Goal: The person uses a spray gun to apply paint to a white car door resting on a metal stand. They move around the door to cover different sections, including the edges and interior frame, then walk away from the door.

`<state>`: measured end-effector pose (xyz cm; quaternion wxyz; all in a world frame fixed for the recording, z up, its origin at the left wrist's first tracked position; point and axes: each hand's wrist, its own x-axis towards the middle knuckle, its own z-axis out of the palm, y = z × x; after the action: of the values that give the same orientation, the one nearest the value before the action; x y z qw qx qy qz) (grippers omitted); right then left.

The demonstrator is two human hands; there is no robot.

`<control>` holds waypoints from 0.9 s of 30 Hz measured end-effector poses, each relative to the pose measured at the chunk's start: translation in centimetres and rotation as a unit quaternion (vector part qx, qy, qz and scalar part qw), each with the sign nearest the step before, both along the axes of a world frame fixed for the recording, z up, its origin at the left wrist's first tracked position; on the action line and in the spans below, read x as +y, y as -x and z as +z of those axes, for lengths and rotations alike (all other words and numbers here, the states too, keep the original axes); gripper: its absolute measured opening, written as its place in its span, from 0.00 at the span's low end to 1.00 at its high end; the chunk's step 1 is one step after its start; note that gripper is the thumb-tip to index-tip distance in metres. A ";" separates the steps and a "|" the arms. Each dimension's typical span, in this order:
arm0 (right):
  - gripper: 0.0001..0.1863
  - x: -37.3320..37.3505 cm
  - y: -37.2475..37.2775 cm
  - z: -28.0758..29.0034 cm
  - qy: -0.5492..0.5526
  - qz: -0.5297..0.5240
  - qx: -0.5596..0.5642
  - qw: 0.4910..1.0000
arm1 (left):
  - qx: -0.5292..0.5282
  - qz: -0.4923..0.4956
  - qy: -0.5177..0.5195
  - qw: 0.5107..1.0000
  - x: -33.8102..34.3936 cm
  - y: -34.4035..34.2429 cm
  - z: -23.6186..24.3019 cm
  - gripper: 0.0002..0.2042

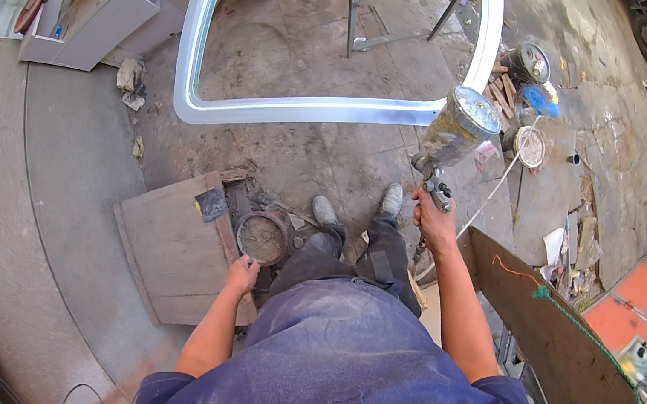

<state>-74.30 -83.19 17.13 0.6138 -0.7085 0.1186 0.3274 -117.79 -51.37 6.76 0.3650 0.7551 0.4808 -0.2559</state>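
My right hand [435, 220] is wrapped round the handle of a paint spray gun [432, 188], held out in front of me. On top of the gun sits a stained cup [462, 127] with a pale round lid. Beyond it, a light-blue frame with rounded corners [270, 110] stands around a large opening, its lower bar close to the cup. My left hand [243, 273] hangs low by my left leg with its fingers curled closed; whether anything is inside them is hidden. Near that hand are a wooden board [176, 250] and a dirty bucket [263, 239].
A metal trestle [352, 12] shows through the frame's opening. Cans, including a lidded one [530, 63], and wood scraps [503, 91] lie at the right. A pale hose [495, 185] trails over the floor. A brown panel [557, 347] with green cord stands by my right arm.
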 end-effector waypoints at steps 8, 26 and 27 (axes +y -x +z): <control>0.12 -0.9 0.6 1.9 0.050 -0.192 -0.095 0.975 | 0.025 0.020 0.010 0.999 0.1 3.4 -0.9 0.20; 0.12 20.9 6.0 3.1 -0.068 0.166 0.014 0.984 | 0.026 0.136 -0.009 0.990 -1.3 12.0 -0.5 0.20; 0.12 22.3 6.0 2.7 -0.071 0.184 0.024 0.980 | 0.045 0.138 -0.008 0.989 -1.4 12.3 0.3 0.21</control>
<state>-80.29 -60.86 19.82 0.5892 -0.6645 -0.0225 0.4590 -130.14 -52.79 7.03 0.3684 0.6721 0.5984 -0.2332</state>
